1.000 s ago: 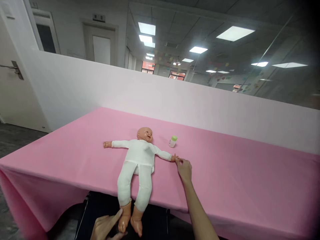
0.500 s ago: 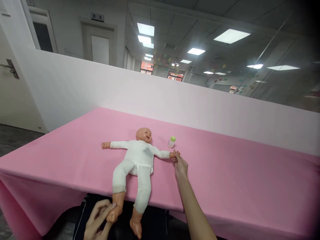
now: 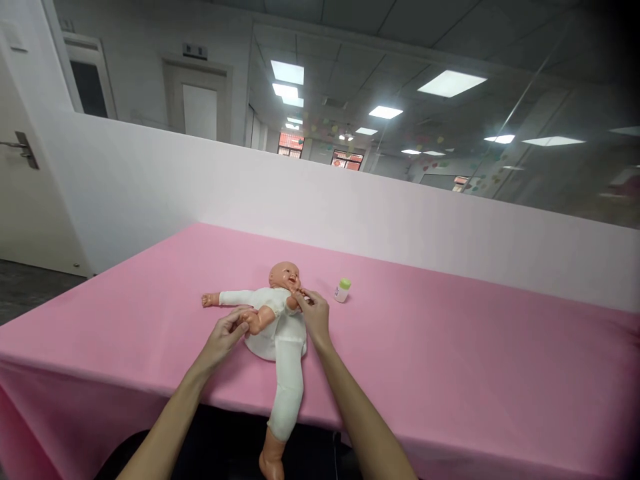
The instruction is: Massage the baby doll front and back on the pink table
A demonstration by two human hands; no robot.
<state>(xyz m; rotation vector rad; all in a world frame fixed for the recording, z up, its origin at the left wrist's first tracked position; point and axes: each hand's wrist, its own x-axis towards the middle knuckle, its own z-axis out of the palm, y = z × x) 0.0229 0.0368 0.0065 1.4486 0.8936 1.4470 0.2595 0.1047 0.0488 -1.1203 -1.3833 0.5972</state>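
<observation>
A baby doll (image 3: pixel 291 333) in a white suit lies on its back on the pink-covered table, head toward the wall. My left hand (image 3: pixel 231 330) grips the doll's foot on the left, and that leg is bent up over the doll's belly. My right hand (image 3: pixel 315 310) pinches the doll's hand on the right, which is folded in over the chest below the chin. The doll's other arm stretches out to the left. Its other leg hangs over the table's front edge. A small bottle with a green cap (image 3: pixel 343 291) stands just beyond my right hand.
The pink tablecloth (image 3: pixel 450 360) drapes over the table's front edge. Behind the table runs a low white wall (image 3: pixel 350 213) with glass above it. A door with a handle (image 3: pixel 30 173) is at the far left.
My left hand has lifted the doll's foot from the front edge up over its belly. My right hand has brought the doll's hand inward to its chest. The bottle stays in place.
</observation>
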